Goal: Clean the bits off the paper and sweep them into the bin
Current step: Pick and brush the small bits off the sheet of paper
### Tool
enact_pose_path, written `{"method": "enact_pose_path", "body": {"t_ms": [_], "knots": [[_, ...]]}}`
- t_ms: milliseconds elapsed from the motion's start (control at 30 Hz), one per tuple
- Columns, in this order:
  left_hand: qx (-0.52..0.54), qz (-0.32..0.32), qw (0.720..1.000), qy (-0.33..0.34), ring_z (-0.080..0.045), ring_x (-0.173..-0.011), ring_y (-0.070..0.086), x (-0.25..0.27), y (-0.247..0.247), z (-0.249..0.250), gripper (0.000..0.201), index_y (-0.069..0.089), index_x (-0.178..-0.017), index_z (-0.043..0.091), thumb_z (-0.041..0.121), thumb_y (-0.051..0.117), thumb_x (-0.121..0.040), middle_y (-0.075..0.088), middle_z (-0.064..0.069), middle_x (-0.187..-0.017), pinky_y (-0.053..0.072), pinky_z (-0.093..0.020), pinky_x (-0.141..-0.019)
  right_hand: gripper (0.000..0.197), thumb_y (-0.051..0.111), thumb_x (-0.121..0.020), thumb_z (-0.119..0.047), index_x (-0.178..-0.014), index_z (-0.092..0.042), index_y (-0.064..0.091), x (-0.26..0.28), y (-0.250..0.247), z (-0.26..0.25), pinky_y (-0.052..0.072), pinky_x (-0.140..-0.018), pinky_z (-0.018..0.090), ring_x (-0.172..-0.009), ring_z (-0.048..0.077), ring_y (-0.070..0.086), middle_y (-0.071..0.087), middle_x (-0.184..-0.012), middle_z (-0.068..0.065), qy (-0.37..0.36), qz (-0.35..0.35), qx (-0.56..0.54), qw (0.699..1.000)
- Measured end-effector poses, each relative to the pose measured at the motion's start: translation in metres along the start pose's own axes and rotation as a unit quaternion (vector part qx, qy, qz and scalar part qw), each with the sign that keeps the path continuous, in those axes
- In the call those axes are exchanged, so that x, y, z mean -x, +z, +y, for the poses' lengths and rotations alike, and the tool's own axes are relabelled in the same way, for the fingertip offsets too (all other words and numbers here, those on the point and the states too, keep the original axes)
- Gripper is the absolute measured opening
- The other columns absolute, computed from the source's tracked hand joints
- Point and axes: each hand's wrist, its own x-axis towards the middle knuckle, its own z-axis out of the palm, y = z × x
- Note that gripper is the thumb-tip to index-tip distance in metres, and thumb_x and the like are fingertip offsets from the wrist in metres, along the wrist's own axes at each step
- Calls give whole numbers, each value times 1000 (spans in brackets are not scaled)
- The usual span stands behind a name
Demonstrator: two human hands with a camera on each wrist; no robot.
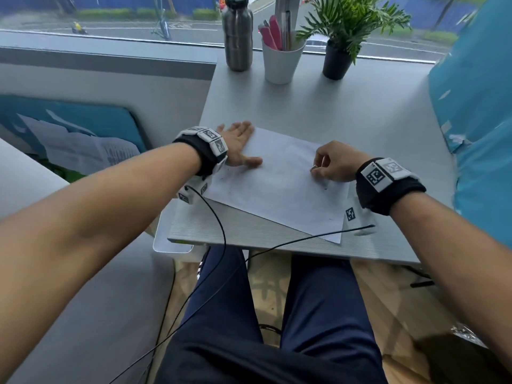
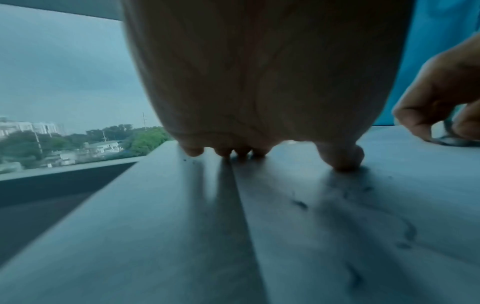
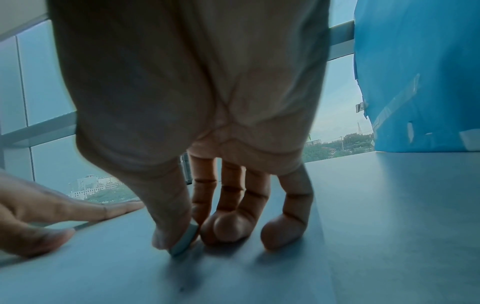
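A white sheet of paper (image 1: pixel 277 184) lies skewed on the grey table (image 1: pixel 360 112), one corner over the front edge. My left hand (image 1: pixel 238 145) presses flat on its far left corner, fingers straight (image 2: pixel 259 123). My right hand (image 1: pixel 332 164) rests on the paper's right side, thumb and forefinger pinching a small pale eraser (image 3: pixel 184 240) whose tip touches the sheet. Dark bits (image 2: pixel 300 203) and smudges are scattered on the paper near the left hand, and a few lie by the right hand (image 1: pixel 325 187). A white bin (image 1: pixel 166 245) shows under the table's front left corner.
A steel bottle (image 1: pixel 238 34), a white cup of pens (image 1: pixel 281 62) and a potted plant (image 1: pixel 338 59) stand along the far edge by the window. A blue sheet (image 1: pixel 476 106) hangs at the right. Thin black cables (image 1: pixel 221 231) trail from both wrists over the front edge.
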Motion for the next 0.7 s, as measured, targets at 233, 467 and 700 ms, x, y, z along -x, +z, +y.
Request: {"method": "enact_pose_path", "body": {"t_ms": [233,467,700], "knots": [[66,-6,985,162,-17,-149,-11,34,19,10,127,-3,-156,20,63,76,-66,-13,-2,-162,-4,-35,-121,11,73,-82,-25,-84,-14,71,4,-2,-1,48,-78,30,-92,21,56,66,-83,2,8,11,-4,1000],[46,-58,991,114,-20,-146,-23,36,21,13,137,-13,-153,35,68,79,-56,-27,0,-159,-10,-44,-119,5,74,-73,-18,-77,-17,71,13,10,-57,48,-91,28,-76,20,64,72,-71,2,-96,97,-27,990],[38,-76,990,110,-18,-144,-28,36,22,11,146,-18,-151,37,75,77,-47,-32,2,-156,-11,-46,-119,9,74,-75,-14,-83,-14,77,11,31,-87,54,-82,31,-79,19,65,72,-80,1,-108,138,-35,984]]}}
